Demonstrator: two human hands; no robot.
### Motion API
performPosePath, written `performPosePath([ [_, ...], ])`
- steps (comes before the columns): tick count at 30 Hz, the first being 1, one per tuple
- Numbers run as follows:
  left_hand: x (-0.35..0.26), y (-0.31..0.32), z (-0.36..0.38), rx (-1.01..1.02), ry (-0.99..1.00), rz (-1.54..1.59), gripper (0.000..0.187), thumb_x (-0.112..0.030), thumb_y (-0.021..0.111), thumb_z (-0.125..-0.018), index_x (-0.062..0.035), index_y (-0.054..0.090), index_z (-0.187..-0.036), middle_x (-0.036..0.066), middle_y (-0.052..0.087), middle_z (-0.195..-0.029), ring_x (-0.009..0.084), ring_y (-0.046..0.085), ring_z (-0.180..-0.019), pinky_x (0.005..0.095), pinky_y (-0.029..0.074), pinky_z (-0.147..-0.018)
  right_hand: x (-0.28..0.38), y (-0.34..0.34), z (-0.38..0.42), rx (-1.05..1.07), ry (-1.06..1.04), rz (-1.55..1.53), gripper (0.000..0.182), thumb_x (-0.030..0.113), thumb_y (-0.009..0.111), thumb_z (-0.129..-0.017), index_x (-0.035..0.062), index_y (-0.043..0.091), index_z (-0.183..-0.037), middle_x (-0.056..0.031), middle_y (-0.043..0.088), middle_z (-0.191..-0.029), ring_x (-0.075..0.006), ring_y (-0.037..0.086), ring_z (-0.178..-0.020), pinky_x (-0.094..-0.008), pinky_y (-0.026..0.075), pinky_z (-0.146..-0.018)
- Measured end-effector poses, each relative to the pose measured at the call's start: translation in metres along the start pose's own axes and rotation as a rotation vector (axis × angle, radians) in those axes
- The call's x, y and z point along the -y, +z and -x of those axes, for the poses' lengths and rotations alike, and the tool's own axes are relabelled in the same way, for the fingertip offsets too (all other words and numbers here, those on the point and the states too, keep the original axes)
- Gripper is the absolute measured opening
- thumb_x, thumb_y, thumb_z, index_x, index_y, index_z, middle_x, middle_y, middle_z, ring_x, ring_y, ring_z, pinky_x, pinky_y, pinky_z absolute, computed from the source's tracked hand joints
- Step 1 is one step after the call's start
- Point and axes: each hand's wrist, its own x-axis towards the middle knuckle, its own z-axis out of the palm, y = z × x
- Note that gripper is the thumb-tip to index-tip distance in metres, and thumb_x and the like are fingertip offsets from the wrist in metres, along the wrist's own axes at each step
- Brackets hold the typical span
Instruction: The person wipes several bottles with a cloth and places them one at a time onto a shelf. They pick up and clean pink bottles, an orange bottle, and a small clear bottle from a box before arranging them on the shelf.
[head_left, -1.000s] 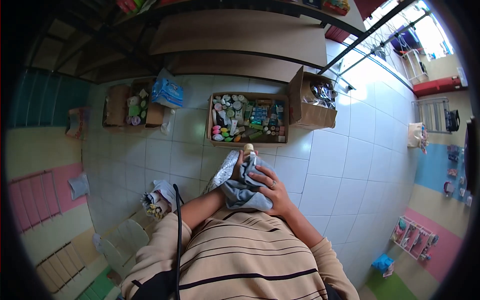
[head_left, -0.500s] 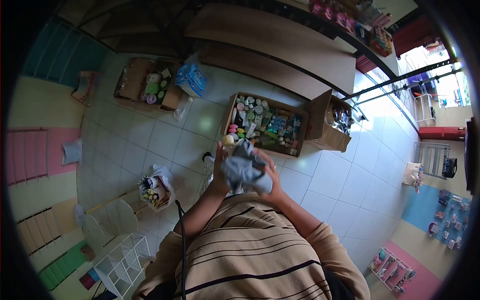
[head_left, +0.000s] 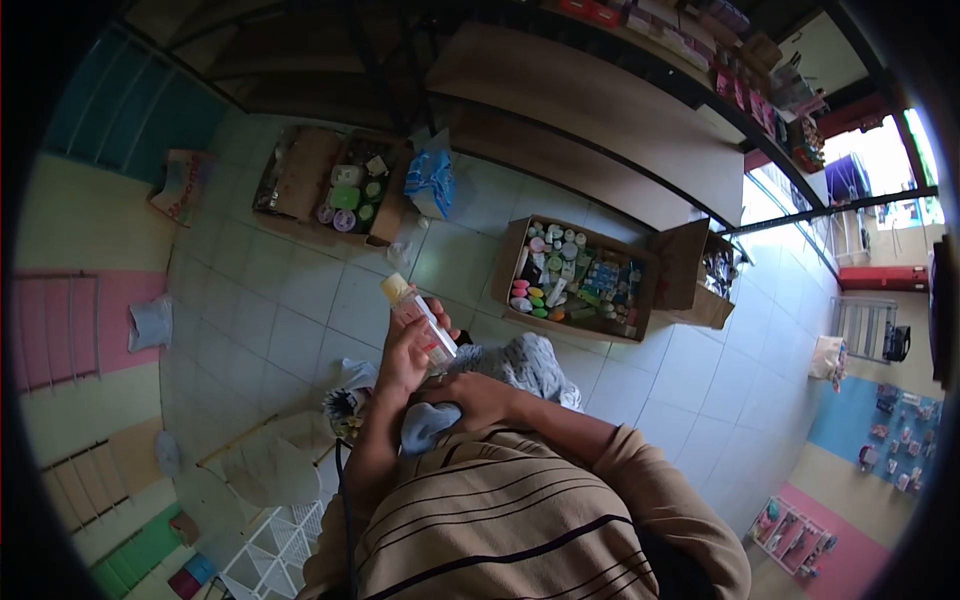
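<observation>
My left hand [head_left: 403, 358] is wrapped around a clear bottle [head_left: 434, 338] with a cream-yellow cap and a pinkish-white label. The bottle is tilted, its cap pointing up and to the left, away from my body. Close to my striped shirt, my right hand [head_left: 472, 398] is closed on a grey cloth [head_left: 428, 428], which bunches out below the fingers. The right fingertips lie near the base of the bottle, and part of the cloth is hidden under the hand.
Beyond my hands stands a cardboard box [head_left: 512, 262] of bottles and tubes, with a second opened box [head_left: 682, 268] beside it. Another carton [head_left: 385, 232] holds green and purple-lidded containers, near a blue-and-white pack [head_left: 430, 184]. Shelving [head_left: 590, 120] spans the top; a white wire rack [head_left: 275, 550] stands lower left.
The bottle has turned and come into plain view in my left hand. The grey cloth has left the bottle and moved down towards my shirt in my right hand. The view has shifted left.
</observation>
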Motion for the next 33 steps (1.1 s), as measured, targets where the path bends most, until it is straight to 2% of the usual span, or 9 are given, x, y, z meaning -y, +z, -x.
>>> performPosePath([
  [1,-0.007,-0.014,-0.007,0.062,-0.042,-0.040,0.047,-0.018,0.051,-0.083,-0.0163,0.028,-0.123,0.009,0.043,-0.101,0.0197,0.048,-0.091,0.0474,0.046,-0.080,0.007,-0.003,-0.012,0.053,-0.053,-0.091,0.049,0.026,0.064,-0.069,-0.0025,0.050,-0.106,-0.0195,0.054,-0.102,-0.0329,0.052,-0.095,-0.0361,0.042,-0.083],
  [5,-0.006,-0.010,-0.033,0.065,-0.104,0.044,0.046,-0.024,0.050,-0.085,-0.0156,0.026,-0.124,0.008,0.043,-0.100,0.0205,0.048,-0.094,0.0485,0.045,-0.083,0.016,-0.020,-0.021,0.169,-0.115,-0.428,0.052,0.033,0.059,-0.077,-0.0025,0.046,-0.113,-0.0171,0.049,-0.113,-0.0303,0.045,-0.107,-0.0377,0.033,-0.092],
  [9,0.001,0.004,-0.052,0.180,-0.124,0.172,0.053,-0.021,0.056,-0.081,-0.0129,0.026,-0.124,0.009,0.043,-0.100,0.0219,0.048,-0.097,0.0498,0.042,-0.086,-0.009,-0.043,-0.004,-0.031,0.052,-1.045,0.057,0.045,0.049,-0.082,-0.0016,0.045,-0.115,-0.0145,0.046,-0.117,-0.0238,0.036,-0.116,-0.0357,0.022,-0.100],
  [12,-0.015,0.017,-0.072,0.231,-0.097,0.175,0.053,-0.021,0.056,-0.082,-0.0126,0.026,-0.124,0.009,0.043,-0.100,0.0221,0.048,-0.097,0.0496,0.040,-0.088,-0.058,-0.046,0.008,-0.225,0.050,-1.324,0.048,0.040,0.046,-0.085,0.0024,0.046,-0.114,-0.0111,0.045,-0.119,-0.0199,0.038,-0.115,-0.0335,0.031,-0.094],
  [17,-0.017,0.020,-0.132,0.442,-0.215,-0.026,0.046,-0.026,0.050,-0.084,-0.0092,0.027,-0.121,0.009,0.045,-0.093,0.0244,0.045,-0.101,0.0411,0.032,-0.094,-0.069,-0.104,-0.002,-0.553,0.236,-1.032,0.046,0.035,0.050,-0.085,0.0015,0.043,-0.116,-0.0071,0.049,-0.110,-0.0151,0.044,-0.102,-0.0287,0.036,-0.087],
  [22,-0.020,0.052,-0.202,0.493,-0.343,-0.378,0.047,-0.024,0.047,-0.086,-0.0072,0.024,-0.124,0.013,0.042,-0.114,0.0214,0.044,-0.106,0.0347,0.036,-0.091,-0.068,-0.174,-0.013,-0.771,0.213,-0.710,0.042,0.025,0.061,-0.079,0.0021,0.047,-0.111,-0.0030,0.054,-0.088,-0.0089,0.049,-0.078,-0.0225,0.041,-0.070],
  [25,-0.023,0.087,-0.249,0.580,-0.492,-0.385,0.049,-0.021,0.047,-0.087,-0.0073,0.021,-0.126,0.012,0.037,-0.121,0.0200,0.043,-0.108,0.0328,0.035,-0.092,-0.082,-0.213,-0.001,-0.827,0.260,-0.710,0.037,0.020,0.066,-0.075,0.0021,0.051,-0.104,-0.0022,0.055,-0.084,-0.0080,0.049,-0.075,-0.0212,0.041,-0.067],
  [29,-0.013,0.119,-0.292,0.694,-0.278,-0.570,0.063,-0.019,0.053,-0.084,-0.0097,0.012,-0.132,0.010,0.039,-0.119,0.0199,0.040,-0.110,0.0327,0.032,-0.093,-0.084,-0.271,0.010,-0.989,0.171,-0.655,0.043,0.013,0.068,-0.072,0.0011,0.046,-0.107,-0.0043,0.057,-0.086,-0.0104,0.054,-0.082,-0.0248,0.045,-0.074],
  [33,-0.015,0.114,-0.331,0.493,-0.384,-0.610,0.055,-0.028,0.047,-0.087,-0.0116,0.017,-0.130,0.007,0.043,-0.117,0.0164,0.041,-0.110,0.0310,0.032,-0.090,-0.076,-0.343,0.022,-1.137,0.216,-0.361,0.057,0.011,0.072,-0.068,0.0014,0.038,-0.112,-0.0108,0.059,-0.092,-0.0160,0.058,-0.085,-0.0296,0.048,-0.074],
])
